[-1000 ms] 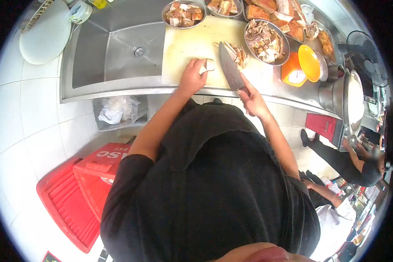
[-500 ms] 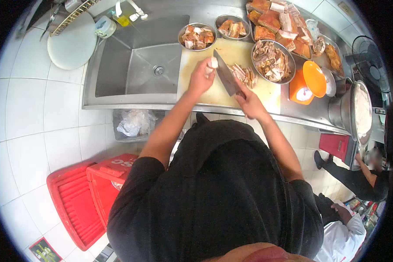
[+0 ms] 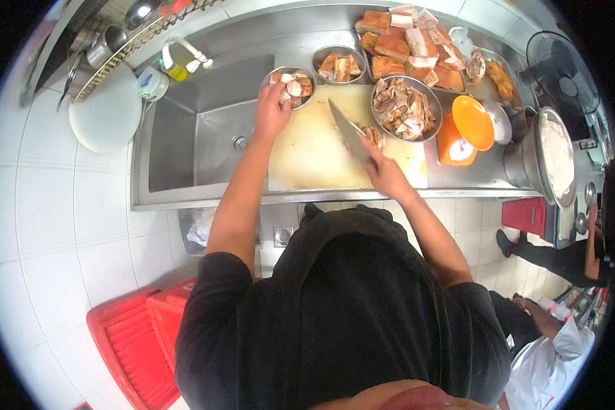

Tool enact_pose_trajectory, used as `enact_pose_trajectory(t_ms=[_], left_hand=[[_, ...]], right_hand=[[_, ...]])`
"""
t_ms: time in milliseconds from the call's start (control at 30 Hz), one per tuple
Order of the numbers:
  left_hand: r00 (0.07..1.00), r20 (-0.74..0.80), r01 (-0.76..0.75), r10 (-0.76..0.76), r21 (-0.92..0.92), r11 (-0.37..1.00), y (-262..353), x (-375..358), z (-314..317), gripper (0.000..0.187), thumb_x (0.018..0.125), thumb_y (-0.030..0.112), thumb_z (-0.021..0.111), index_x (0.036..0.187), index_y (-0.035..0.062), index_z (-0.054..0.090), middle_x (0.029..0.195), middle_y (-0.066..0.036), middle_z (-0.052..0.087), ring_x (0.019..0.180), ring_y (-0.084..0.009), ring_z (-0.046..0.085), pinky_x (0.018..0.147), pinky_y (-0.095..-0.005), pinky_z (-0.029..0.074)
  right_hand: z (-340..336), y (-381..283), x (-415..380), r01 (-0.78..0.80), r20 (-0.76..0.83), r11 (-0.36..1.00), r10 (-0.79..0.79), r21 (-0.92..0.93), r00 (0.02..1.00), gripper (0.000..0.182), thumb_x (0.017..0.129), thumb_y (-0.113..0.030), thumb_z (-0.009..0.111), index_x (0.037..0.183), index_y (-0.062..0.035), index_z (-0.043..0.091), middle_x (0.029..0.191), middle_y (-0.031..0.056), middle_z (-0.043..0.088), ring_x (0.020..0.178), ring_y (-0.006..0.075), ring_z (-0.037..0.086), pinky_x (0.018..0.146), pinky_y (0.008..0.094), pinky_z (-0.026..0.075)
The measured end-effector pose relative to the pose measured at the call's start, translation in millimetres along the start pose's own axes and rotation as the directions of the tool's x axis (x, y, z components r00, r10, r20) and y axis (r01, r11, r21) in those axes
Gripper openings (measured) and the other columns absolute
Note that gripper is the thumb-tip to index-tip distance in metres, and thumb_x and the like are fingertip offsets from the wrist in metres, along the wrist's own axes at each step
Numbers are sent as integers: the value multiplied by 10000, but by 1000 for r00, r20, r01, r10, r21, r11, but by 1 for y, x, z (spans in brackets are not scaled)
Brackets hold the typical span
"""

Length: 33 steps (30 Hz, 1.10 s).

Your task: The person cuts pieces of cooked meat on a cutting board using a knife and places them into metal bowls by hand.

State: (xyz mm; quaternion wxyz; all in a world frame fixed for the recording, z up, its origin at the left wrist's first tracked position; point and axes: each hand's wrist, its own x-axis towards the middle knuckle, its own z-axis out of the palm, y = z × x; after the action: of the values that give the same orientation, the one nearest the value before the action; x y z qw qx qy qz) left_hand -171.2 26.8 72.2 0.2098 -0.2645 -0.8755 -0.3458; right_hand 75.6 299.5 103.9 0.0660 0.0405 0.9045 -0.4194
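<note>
My left hand [image 3: 273, 111] reaches over the left metal bowl of meat pieces [image 3: 298, 87], its fingers bent down at the pieces; what they grip, if anything, is hidden. My right hand [image 3: 387, 173] holds the handle of a large knife [image 3: 349, 131], whose blade points up and left above the cutting board [image 3: 314, 154]. Sliced meat [image 3: 373, 139] lies on the board, partly behind the blade. Close by on the right stands a bowl heaped with cut meat [image 3: 404, 109]. Another bowl of meat chunks [image 3: 338, 67] is at the board's back edge.
Left of the board is a sink [image 3: 215, 123]. An orange scale [image 3: 458, 147] and a large metal pot [image 3: 523, 160] stand to the right. Large meat slabs [image 3: 393, 46] fill a tray behind. Two other people are at the lower right, one in a white shirt [image 3: 550, 359].
My left hand has moved from the board, where it held a pale piece, up and left to the left bowl. My right hand still holds the knife. The whole view has shifted slightly.
</note>
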Motion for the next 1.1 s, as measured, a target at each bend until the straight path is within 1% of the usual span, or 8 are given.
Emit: enact_pose_trajectory(t_ms=[33,167,233,367,600,800,900,1100], left_hand=[[1000,6,15,-15,-26,1000,7,4,3,480,820,106,754,1285,63,643,1318,-187,623,1242,-394,580,1071,-481,478],[988,-12,-153,152,-29,988,26,43,37,454,833,131,773,1262,39,656,1267,-186,639,1165,-391,615,1007,-456,502],[991,40,-129,131,-56,990,44,65,53,460,841,152,772,1272,43,653,1258,-183,640,1160,-387,616,1001,-453,505],[983,169,-65,76,-72,995,50,107,106,526,821,174,771,1316,70,625,1234,-185,629,1210,-385,590,1037,-473,496],[909,407,70,-84,49,996,25,147,189,541,835,245,795,1325,78,635,1248,-191,624,1197,-392,606,1038,-462,502],[878,456,137,-148,57,989,22,153,204,445,804,187,799,1221,75,691,1204,-172,638,1158,-355,633,1007,-431,520],[816,561,106,-140,93,990,24,159,198,402,779,136,777,1169,83,694,1198,-156,636,1144,-336,639,978,-409,527],[803,595,14,5,-28,1000,31,150,199,373,748,112,777,1103,87,663,1096,-196,686,1053,-353,679,907,-424,537]], right_hand=[[6,11,-11,-11,23,1000,11,-19,1000,729,954,-89,617,1614,-256,357,994,274,727,966,462,708,895,494,548],[27,25,-29,-62,77,988,74,-140,994,737,959,-105,592,1626,-259,316,932,295,713,874,477,698,841,543,556],[32,28,-33,-37,67,981,50,-191,996,763,967,-123,578,1644,-272,259,837,279,705,780,469,695,790,561,559],[38,37,-34,-6,77,968,27,-250,997,790,975,-143,579,1658,-293,212,820,239,704,736,428,695,742,550,561],[20,22,-30,-78,195,963,130,-257,972,870,928,-105,605,1661,-324,189,923,238,711,812,410,716,760,524,575],[22,37,-30,10,168,978,25,-207,985,809,972,-120,574,1660,-298,190,910,248,697,780,427,707,732,543,579],[19,38,-27,6,201,978,37,-208,979,803,974,-127,568,1661,-295,187,911,254,695,786,428,708,731,545,580],[19,41,-22,4,224,978,43,-207,974,784,983,-145,557,1660,-293,190,906,254,701,779,427,710,720,541,579]])
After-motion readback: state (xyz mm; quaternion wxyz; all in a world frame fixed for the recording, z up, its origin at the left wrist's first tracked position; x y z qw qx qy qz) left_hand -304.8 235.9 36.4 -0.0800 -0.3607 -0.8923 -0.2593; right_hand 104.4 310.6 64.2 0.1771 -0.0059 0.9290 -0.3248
